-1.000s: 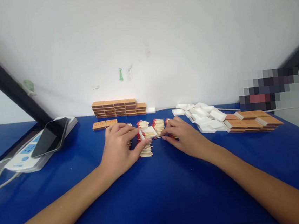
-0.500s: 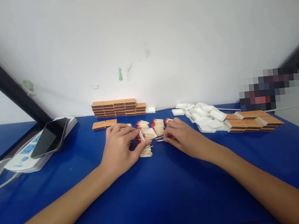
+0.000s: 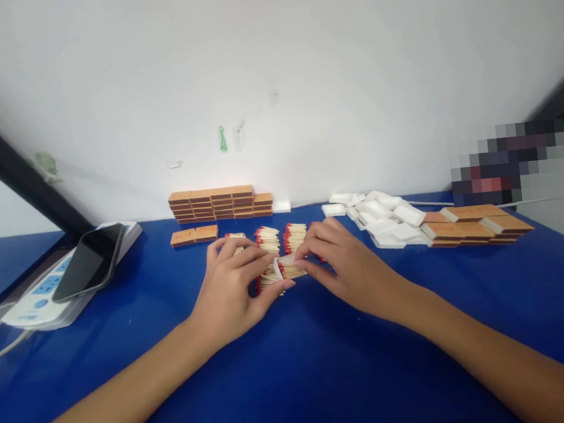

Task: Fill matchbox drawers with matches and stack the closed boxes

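Note:
My left hand (image 3: 234, 282) grips a small white matchbox tray (image 3: 277, 269) between thumb and fingers. Red-headed matchsticks (image 3: 292, 270) lie in the tray, heads to the left. At the tray's right end, the fingertips of my right hand (image 3: 328, 253) are pinched together on the matchsticks' pale ends. Loose matches in bundles (image 3: 267, 238) lie just behind and under the tray, and another bundle (image 3: 295, 235) sits by my right fingers. My fingers hide part of the tray and some matches.
Orange matchboxes (image 3: 211, 205) are stacked against the wall, with two more (image 3: 194, 235) in front. White trays (image 3: 382, 218) are heaped at the right beside orange sleeves (image 3: 477, 226). A phone (image 3: 90, 262) rests on a power strip (image 3: 36, 308) at the left.
My right hand has moved left, bringing matches to the tray's right end. The tray in my left hand has shifted slightly nearer to me.

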{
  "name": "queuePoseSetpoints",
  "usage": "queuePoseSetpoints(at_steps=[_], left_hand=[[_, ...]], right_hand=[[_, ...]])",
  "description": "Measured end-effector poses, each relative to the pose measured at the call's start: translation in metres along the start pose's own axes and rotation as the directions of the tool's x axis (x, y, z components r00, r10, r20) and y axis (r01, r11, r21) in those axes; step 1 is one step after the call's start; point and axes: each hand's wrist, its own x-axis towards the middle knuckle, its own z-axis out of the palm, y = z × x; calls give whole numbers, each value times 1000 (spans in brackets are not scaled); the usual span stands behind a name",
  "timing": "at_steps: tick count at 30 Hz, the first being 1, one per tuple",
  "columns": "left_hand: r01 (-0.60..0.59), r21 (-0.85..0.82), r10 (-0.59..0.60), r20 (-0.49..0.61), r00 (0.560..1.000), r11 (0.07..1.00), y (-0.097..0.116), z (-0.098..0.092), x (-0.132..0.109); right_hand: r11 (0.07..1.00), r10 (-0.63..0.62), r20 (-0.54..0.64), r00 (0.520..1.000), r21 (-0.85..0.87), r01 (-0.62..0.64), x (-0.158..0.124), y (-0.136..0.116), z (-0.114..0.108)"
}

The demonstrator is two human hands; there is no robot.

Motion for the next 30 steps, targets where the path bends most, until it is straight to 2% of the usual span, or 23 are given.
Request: queuePoseSetpoints(at_steps=[4,6,12,26,30], left_hand=[[31,31,-31,-19,999,999,-4,0,0],[63,54,-60,-47,997,997,-7,-1,1],[101,83,-91,-109,990,991,-10,-5,5],[113,75,-107,-78,991,991,-13,-2,3],[121,85,-117,-43,992,989,-13,-2,2]], right_hand=[[1000,15,-88,996,-7,-15,0,13,-4],[999,21,-88,996,-39,-25,-1,24,-4],[996,9,85,996,-84,-2,-6,44,8],[999,18,183,983,-38,-11,-4,41,9],[999,6,122,993,-41,-1,-4,36,1]])
